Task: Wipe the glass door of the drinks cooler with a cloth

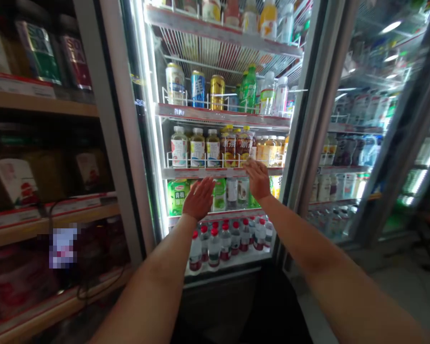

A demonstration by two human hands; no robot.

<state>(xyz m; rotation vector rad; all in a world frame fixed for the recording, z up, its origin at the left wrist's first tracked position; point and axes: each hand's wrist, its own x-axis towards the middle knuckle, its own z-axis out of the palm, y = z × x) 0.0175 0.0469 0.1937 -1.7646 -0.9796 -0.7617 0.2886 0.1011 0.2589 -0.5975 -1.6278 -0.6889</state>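
Both my arms reach into an open drinks fridge. My left hand (pixel 199 197) is held flat with fingers stretched out, in front of the shelf of green bottles (pixel 176 195), holding nothing. My right hand (pixel 257 178) is raised with fingers extended toward the white wire rail (pixel 200 165) of the shelf above, close to the amber tea bottles (pixel 236 143). Whether it touches the rail or a bottle I cannot tell. Red-capped water bottles (pixel 222 241) fill the lowest shelf below both hands.
Cans (pixel 198 88) and green bottles (pixel 249 88) stand on a higher shelf. The open glass door (pixel 372 124) swings out to the right, reflecting more drinks. Wooden shelves (pixel 39 107) with boxed goods run along the left, with a black cable (pixel 52 224) hanging there.
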